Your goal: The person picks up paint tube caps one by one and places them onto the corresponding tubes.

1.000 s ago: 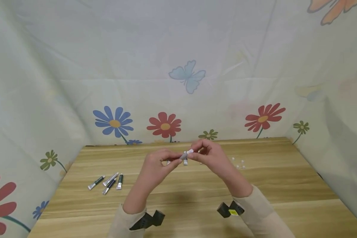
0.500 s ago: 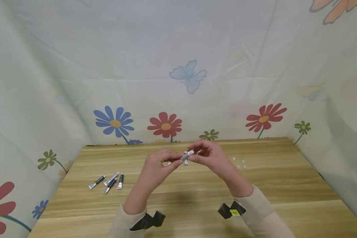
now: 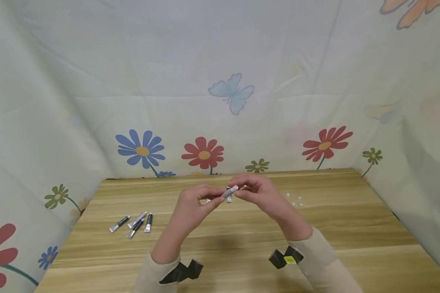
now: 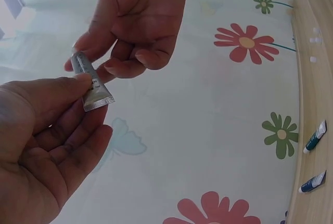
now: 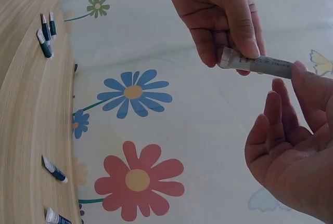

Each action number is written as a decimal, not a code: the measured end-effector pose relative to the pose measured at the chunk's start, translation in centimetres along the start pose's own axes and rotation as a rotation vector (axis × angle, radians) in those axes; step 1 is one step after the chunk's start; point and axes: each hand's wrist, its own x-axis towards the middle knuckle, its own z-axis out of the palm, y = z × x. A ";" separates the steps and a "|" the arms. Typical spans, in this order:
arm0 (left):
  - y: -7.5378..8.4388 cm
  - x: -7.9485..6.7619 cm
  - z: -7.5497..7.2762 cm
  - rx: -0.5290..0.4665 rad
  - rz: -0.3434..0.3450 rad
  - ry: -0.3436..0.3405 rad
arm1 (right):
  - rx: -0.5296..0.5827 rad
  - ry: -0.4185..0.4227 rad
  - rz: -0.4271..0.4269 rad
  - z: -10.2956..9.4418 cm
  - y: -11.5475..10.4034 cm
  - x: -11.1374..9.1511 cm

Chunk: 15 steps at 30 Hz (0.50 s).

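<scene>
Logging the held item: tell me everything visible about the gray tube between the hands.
The gray tube is slender, apparently metal, with dark print too blurred to read. Its silvery tail is flattened; the other end is pale. Held above the wooden table, it slants up toward the right hand in the head view. The left hand pinches it near the tail; the right hand is at the other end, its grip unclear.
</scene>
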 end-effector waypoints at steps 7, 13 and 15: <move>0.2 -0.2 0.6 0.078 0.010 0.036 | -0.018 0.114 0.051 0.9 0.3 0.1; -0.1 -0.2 0.9 0.172 0.078 0.088 | -0.066 0.158 0.127 1.2 0.3 0.1; -0.3 -0.2 0.7 0.158 0.019 0.076 | -0.090 0.151 0.146 0.8 0.3 0.0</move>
